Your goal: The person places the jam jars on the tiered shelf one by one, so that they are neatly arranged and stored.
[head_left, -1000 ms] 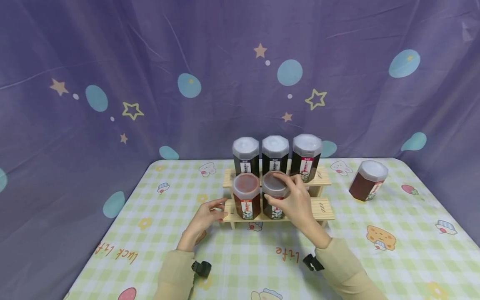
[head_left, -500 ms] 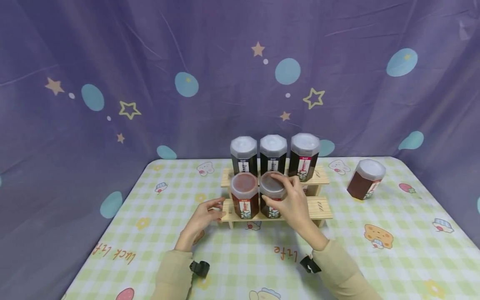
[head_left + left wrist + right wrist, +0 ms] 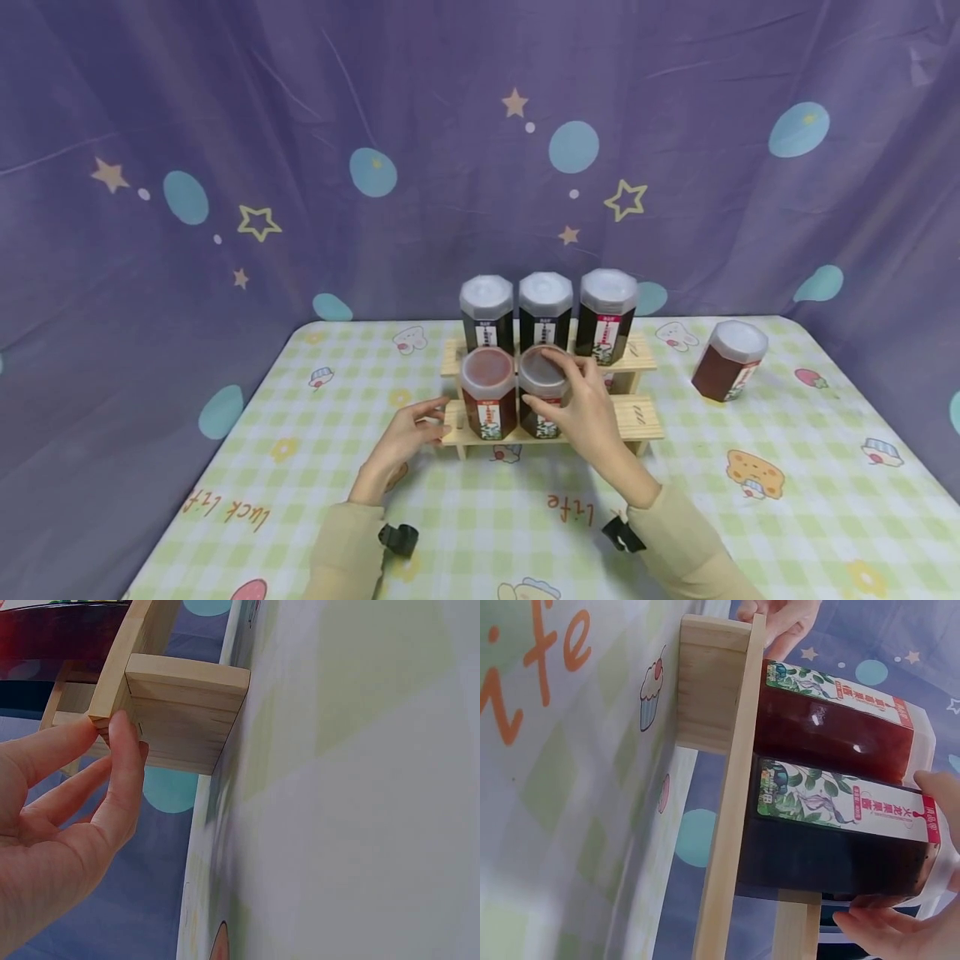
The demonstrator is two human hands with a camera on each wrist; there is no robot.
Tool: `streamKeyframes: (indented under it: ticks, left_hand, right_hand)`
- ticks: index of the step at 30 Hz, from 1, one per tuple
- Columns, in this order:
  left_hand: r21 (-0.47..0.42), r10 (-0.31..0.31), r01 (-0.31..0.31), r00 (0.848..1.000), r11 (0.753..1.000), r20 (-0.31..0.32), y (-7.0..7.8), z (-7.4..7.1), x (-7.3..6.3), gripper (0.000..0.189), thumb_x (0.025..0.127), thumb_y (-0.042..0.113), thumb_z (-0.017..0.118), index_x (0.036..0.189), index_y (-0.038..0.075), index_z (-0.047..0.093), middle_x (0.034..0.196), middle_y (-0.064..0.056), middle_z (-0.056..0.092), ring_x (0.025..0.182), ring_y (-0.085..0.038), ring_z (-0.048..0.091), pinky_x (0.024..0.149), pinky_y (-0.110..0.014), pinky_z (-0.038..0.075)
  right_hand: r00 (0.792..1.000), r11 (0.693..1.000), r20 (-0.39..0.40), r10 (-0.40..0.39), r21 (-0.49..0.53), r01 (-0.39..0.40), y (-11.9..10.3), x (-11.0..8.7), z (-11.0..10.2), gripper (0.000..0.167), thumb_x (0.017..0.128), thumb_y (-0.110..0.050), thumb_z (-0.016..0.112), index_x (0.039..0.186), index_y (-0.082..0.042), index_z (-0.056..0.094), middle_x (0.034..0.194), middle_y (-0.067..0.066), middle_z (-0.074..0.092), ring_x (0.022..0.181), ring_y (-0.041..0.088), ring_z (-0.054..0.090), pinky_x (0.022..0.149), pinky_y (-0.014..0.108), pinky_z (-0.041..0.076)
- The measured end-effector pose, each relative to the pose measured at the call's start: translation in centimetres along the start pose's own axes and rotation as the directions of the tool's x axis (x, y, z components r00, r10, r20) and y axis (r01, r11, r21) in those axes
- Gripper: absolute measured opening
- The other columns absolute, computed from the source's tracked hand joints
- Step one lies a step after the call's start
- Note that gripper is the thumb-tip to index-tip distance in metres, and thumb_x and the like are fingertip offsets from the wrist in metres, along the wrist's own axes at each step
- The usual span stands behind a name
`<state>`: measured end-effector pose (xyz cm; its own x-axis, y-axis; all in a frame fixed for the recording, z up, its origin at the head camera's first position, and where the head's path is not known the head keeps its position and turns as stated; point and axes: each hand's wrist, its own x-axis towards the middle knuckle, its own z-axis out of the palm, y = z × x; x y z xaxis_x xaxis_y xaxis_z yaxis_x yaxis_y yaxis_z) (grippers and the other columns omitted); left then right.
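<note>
My left hand (image 3: 405, 435) pinches the left end of a two-step wooden rack (image 3: 639, 417); in the left wrist view, the thumb and fingers of that hand (image 3: 71, 806) hold the board's corner. On the lower step, my right hand (image 3: 588, 412) grips a dark jar (image 3: 537, 375) by its clear lid. In the right wrist view that jar (image 3: 832, 847) rests on the board, its label showing a red top band. Close to its left stands a reddish jar (image 3: 489, 404) with an orange-topped label.
On the upper step are three dark jars: left (image 3: 486, 304), middle (image 3: 546, 304) and right (image 3: 607, 312). A separate reddish-brown jar (image 3: 726, 367) with a white lid stands on the checked tablecloth (image 3: 480, 517) to the right. Behind the table hangs a purple curtain (image 3: 450, 100).
The head view has shifted slightly. Both hands keep their holds, and the jars and rack stay in place relative to each other.
</note>
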<state>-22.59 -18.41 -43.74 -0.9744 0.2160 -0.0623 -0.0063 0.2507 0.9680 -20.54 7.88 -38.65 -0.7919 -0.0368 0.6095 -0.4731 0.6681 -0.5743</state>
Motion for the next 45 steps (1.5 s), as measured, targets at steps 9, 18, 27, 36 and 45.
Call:
streamKeyframes:
  ticks: [9,18,27,36,45]
  left_hand:
    - [-0.001,-0.012,0.012,1.000,1.000,-0.009,-0.1,0.1,0.0,0.049,0.081,0.000,0.060,0.127,-0.005,0.044,0.103,-0.020,0.052,0.067,-0.016,0.058,0.068,-0.042,0.053]
    - [0.009,-0.008,0.008,1.000,1.000,-0.008,0.0,0.1,-0.1,0.049,0.081,0.000,0.059,0.127,-0.005,0.044,0.103,-0.020,0.051,0.065,-0.016,0.058,0.068,-0.043,0.053]
    - [0.011,0.007,-0.007,1.000,1.000,0.005,0.4,0.1,-0.2,0.048,0.082,0.000,0.058,0.127,-0.007,0.042,0.103,-0.022,0.051,0.067,-0.015,0.058,0.068,-0.042,0.053]
    - [0.011,-0.006,0.006,1.000,1.000,-0.006,0.1,0.1,0.0,0.049,0.081,0.000,0.059,0.127,-0.005,0.044,0.103,-0.021,0.051,0.066,-0.014,0.058,0.067,-0.040,0.054]
    - [0.016,-0.001,0.001,1.000,1.000,-0.011,0.2,0.1,-0.1,0.049,0.081,0.001,0.060,0.127,-0.006,0.044,0.104,-0.022,0.051,0.066,-0.014,0.058,0.066,-0.038,0.054]
  right_hand:
    - [0.998,0.999,0.038,-0.040,0.011,0.039,0.1,-0.5,-0.8,0.063,0.068,-0.024,0.077,0.124,-0.012,0.050,0.111,0.017,0.045,0.086,0.026,0.052,0.062,0.033,0.050]
    - [0.990,0.990,-0.037,-0.135,0.036,0.136,0.2,-0.7,-1.9,0.059,0.064,-0.015,0.079,0.117,-0.007,0.055,0.110,0.016,0.049,0.094,0.028,0.053,0.075,0.040,0.052]
    - [0.987,0.988,-0.052,-0.154,0.020,0.155,0.7,-0.8,-3.6,0.053,0.063,-0.008,0.079,0.112,-0.004,0.058,0.106,0.015,0.051,0.093,0.028,0.054,0.075,0.042,0.051]
    - [0.982,0.983,-0.043,-0.182,0.015,0.182,2.2,-0.8,-5.0,0.046,0.065,-0.005,0.077,0.108,-0.003,0.059,0.104,0.014,0.051,0.088,0.025,0.055,0.071,0.040,0.051]
    - [0.981,0.981,-0.032,-0.191,-0.027,0.190,4.4,-0.7,-6.5,0.045,0.065,-0.003,0.075,0.107,-0.003,0.059,0.105,0.015,0.050,0.092,0.028,0.054,0.070,0.040,0.051]
